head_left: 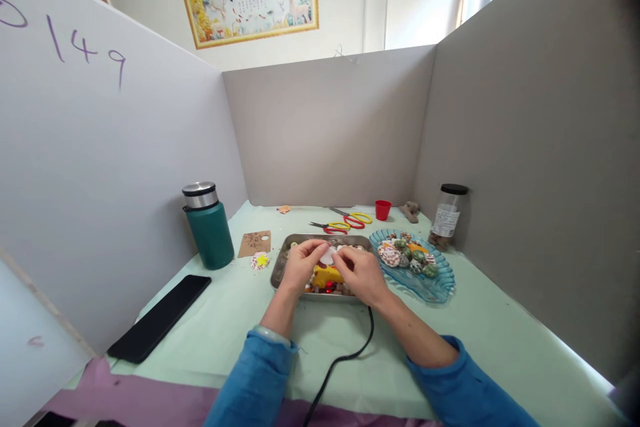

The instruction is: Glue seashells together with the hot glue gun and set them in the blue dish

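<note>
Both my hands are over a metal tray in the middle of the table. My left hand and my right hand pinch a small white shell-like piece between their fingertips. Under them in the tray lies a yellow glue gun with a red light, and its black cord runs toward me. Small dark pieces lie in the tray's near edge.
A blue glass dish with several patterned shells stands right of the tray. Behind are red and yellow scissors, a red cup and a jar. A green flask, brown card and black phone lie left. Grey partitions enclose the table.
</note>
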The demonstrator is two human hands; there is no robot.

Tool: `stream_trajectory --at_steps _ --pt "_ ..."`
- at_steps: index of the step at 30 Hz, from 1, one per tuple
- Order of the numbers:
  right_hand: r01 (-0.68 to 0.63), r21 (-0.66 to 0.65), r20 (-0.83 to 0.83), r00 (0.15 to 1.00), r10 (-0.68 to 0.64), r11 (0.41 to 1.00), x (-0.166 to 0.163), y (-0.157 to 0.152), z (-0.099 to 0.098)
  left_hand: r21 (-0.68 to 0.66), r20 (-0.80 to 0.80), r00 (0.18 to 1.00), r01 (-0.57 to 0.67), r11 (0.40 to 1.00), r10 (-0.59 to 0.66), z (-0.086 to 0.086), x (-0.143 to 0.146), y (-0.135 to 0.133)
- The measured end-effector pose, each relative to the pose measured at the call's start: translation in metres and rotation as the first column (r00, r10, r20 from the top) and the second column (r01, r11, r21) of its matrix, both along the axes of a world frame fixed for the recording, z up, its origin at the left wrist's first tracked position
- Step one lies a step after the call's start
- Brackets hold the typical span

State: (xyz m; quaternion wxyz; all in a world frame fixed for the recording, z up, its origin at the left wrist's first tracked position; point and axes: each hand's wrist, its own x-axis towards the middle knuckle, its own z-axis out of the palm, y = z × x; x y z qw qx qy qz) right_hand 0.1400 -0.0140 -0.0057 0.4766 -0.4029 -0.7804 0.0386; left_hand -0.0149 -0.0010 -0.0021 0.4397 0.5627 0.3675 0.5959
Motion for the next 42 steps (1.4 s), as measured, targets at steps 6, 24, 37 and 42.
stream_trajectory --at_steps 6,24,37,42 --pt "0.011 -0.024 -0.098 0.995 -0.013 1.0 0.0 0.002 -0.002 -0.019 -0.019 0.999 0.037 0.999 -0.037 0.005 0.002 -0.005" --pt "-0.012 -0.035 0.055 0.998 0.014 0.999 0.003 0.006 -0.001 0.043 0.148 0.989 -0.025 0.999 0.018 0.004 -0.001 -0.002" --pt "-0.035 -0.307 0.144 0.986 0.083 0.951 0.016 0.015 -0.006 0.055 0.249 0.968 -0.024 0.998 0.01 0.007 -0.006 -0.001" --pt "-0.305 -0.479 -0.499 0.866 0.03 0.823 0.017 0.022 0.002 0.067 0.271 0.962 -0.039 0.997 0.02 0.009 -0.007 0.0"
